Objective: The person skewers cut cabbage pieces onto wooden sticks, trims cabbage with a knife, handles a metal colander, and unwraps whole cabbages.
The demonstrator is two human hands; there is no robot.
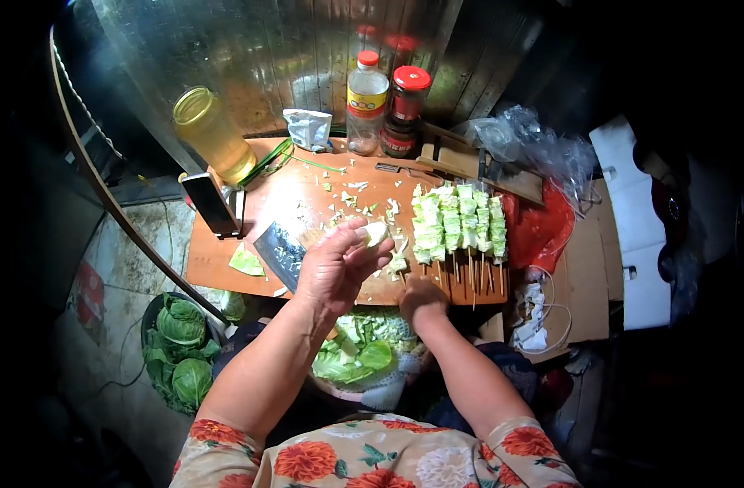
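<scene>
My left hand point(335, 264) is raised over the middle of the board, fingers curled around a pale piece of cabbage point(375, 234). Near the board's front edge, my right hand point(423, 302) is closed on a thin skewer, with a small cabbage piece point(397, 264) on its upper part. Right of it lie several skewers of stacked cabbage point(460, 221), their bare sticks pointing toward me. A cleaver point(281, 256) rests flat to the left of my left hand. Below the board's edge, loose cabbage leaves point(356, 358) fill a container on my lap.
The wooden board point(213, 272) holds scattered cabbage scraps. At its back stand a yellow jar point(213, 138), a clear bottle point(366, 106) and red-lidded jars point(408, 96). A phone point(209, 203) stands left. Whole cabbages point(182, 321) sit in a basket lower left; red plastic point(547, 228) lies right.
</scene>
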